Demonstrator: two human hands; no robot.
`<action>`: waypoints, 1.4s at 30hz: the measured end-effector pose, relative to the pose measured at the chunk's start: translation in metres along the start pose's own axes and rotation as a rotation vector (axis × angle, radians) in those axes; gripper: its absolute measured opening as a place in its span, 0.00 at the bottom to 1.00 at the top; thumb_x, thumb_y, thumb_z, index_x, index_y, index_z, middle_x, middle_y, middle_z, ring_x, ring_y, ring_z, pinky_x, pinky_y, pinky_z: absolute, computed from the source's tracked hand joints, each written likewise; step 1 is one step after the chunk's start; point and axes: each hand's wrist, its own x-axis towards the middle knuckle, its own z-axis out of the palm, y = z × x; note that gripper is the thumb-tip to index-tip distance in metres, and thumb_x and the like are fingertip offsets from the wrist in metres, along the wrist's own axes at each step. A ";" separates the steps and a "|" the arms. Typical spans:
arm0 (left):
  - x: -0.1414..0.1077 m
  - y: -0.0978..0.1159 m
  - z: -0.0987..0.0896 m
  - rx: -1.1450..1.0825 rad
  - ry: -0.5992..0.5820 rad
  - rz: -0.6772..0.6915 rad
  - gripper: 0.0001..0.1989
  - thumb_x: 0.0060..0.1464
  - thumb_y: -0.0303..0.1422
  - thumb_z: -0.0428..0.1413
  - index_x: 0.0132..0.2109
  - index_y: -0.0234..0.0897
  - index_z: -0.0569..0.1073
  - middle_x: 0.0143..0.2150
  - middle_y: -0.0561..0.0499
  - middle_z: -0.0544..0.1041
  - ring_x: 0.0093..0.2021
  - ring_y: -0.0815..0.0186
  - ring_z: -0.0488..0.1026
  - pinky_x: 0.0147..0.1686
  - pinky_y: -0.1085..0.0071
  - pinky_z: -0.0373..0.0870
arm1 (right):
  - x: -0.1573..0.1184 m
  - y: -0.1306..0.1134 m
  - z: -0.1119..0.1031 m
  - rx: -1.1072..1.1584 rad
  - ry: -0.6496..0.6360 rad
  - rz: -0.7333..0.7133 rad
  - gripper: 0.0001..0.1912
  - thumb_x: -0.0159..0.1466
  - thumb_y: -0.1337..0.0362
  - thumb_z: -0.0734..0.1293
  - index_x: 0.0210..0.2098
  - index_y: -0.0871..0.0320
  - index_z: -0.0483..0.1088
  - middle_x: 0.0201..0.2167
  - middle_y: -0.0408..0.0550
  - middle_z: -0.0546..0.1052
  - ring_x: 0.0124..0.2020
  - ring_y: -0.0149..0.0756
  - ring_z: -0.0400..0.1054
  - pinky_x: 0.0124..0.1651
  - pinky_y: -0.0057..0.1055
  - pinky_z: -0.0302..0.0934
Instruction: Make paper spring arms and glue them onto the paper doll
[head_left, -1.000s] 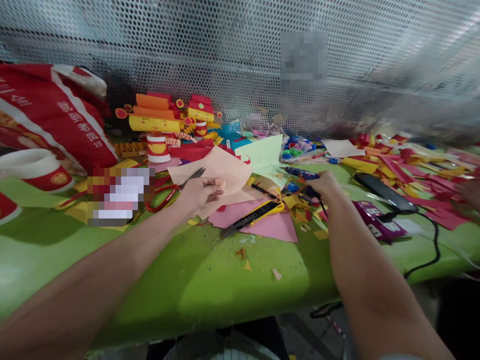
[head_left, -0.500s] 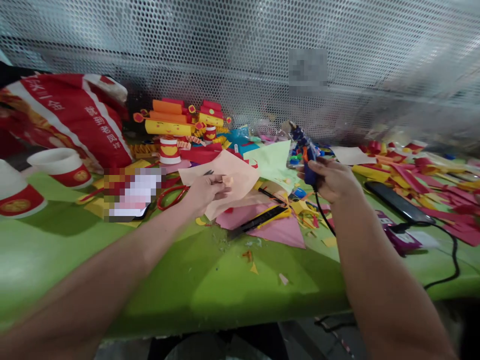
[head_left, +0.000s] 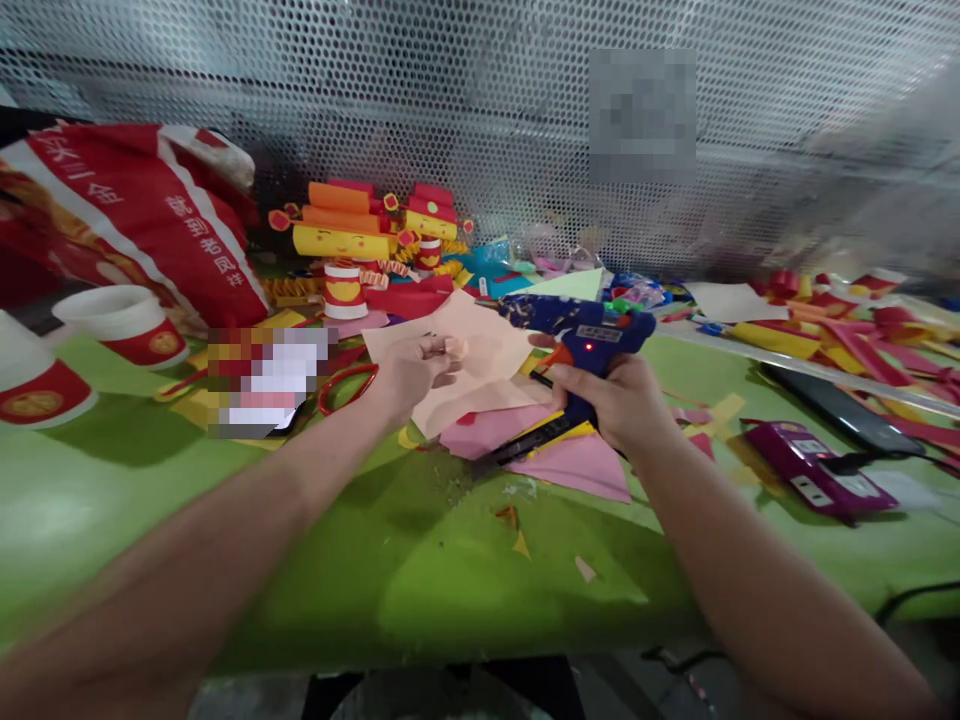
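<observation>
A blue glue gun with a small red light is gripped in my right hand, its nozzle pointing left toward my other hand. Between the fingertips of my left hand is a small peach paper piece. Beneath that hand lies a larger peach paper sheet. A black and yellow box cutter rests on a pink paper sheet under the glue gun. Red-handled scissors sit just left of my left hand, partly covered by it.
Paper cups and a phone stand and lie at the left. Behind are paper figures and a red bag. A purple power strip, a black power bank and paper strips cover the right.
My right hand has brought the glue gun left and down, turning its nozzle from upward to leftward, close to my left hand. My left hand still pinches the paper piece.
</observation>
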 end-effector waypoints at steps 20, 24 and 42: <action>-0.001 0.002 0.002 0.018 0.012 0.050 0.07 0.45 0.21 0.55 0.33 0.33 0.75 0.29 0.53 0.75 0.29 0.73 0.71 0.36 0.72 0.69 | 0.000 0.016 0.008 -0.927 -0.030 -0.174 0.23 0.57 0.48 0.60 0.37 0.60 0.72 0.30 0.54 0.76 0.33 0.46 0.70 0.32 0.36 0.62; -0.003 0.001 0.003 0.009 -0.005 0.061 0.07 0.45 0.21 0.55 0.33 0.33 0.75 0.30 0.54 0.74 0.29 0.73 0.71 0.35 0.73 0.69 | 0.001 0.015 0.007 -0.916 -0.037 -0.185 0.23 0.58 0.48 0.59 0.39 0.60 0.71 0.33 0.54 0.77 0.35 0.47 0.70 0.33 0.37 0.63; -0.007 0.002 0.005 0.039 -0.018 0.089 0.06 0.45 0.23 0.56 0.33 0.34 0.75 0.30 0.53 0.74 0.32 0.72 0.71 0.37 0.71 0.69 | 0.001 0.015 0.005 -0.894 0.003 -0.239 0.20 0.57 0.50 0.62 0.40 0.58 0.73 0.31 0.52 0.78 0.36 0.47 0.71 0.33 0.36 0.63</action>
